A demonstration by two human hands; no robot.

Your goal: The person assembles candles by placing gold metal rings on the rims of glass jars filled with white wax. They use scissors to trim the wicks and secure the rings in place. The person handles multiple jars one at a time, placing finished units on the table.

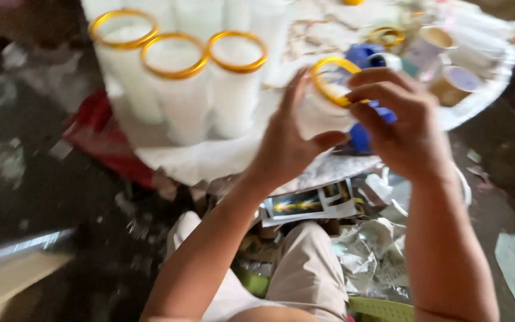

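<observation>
My left hand [290, 143] and my right hand [397, 128] both hold a white cylinder with a gold rim [328, 98] over a low round table [484, 101]. My left palm cups its side; my right fingers pinch the gold rim on its right side. A blue object [362, 137] lies just behind the cylinder, partly hidden by my right hand. The picture is blurred by motion.
Three tall white cylinders with gold rims [177, 83] stand at the table's left. Small paper cups [430, 45] and a loose gold ring [385, 36] lie at the right. Printed papers [311, 203] and crumpled newspaper [371, 256] lie by my knees. A red cloth [93, 134] hangs left.
</observation>
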